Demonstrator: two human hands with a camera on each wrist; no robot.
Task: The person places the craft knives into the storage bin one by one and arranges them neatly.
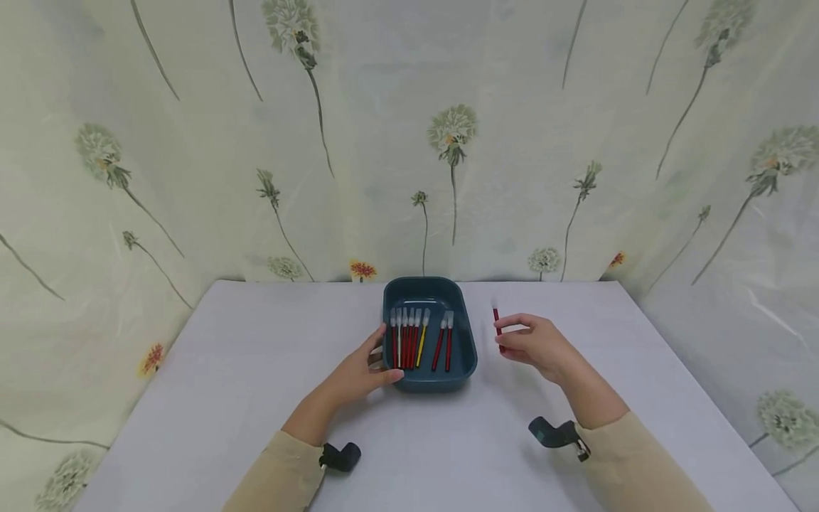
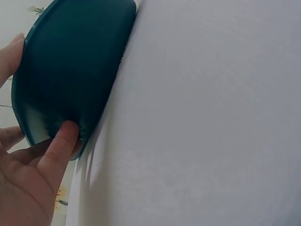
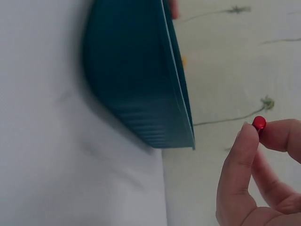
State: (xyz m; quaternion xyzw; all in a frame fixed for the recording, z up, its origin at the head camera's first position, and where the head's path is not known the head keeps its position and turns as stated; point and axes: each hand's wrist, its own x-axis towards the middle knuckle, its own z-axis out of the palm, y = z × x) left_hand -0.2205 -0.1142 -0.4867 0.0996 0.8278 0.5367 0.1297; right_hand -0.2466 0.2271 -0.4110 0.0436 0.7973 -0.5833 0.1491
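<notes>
A dark teal tray (image 1: pixel 430 384) stands on the white table. My left hand (image 1: pixel 358 375) holds its near left corner, thumb at the front rim and fingers along the left side. In the left wrist view, fingers (image 2: pixel 59 153) press against the tray's outer wall. Several slim sticks (image 1: pixel 409 345) with whitish caps lie inside, mostly red, one yellow. Two red sticks (image 1: pixel 449 345) lie apart on the right. Right of the tray, my right hand (image 1: pixel 534 345) pinches another red stick (image 1: pixel 495 316), its whitish cap pointing up. Its round red end (image 3: pixel 259 123) shows between thumb and finger in the right wrist view.
The white table (image 1: pixel 269 355) reaches back to a curtain (image 1: pixel 384 178) printed with dandelions, which also hangs at both sides. Dark camera mounts sit at the left wrist (image 1: pixel 340 457) and the right wrist (image 1: pixel 553 432).
</notes>
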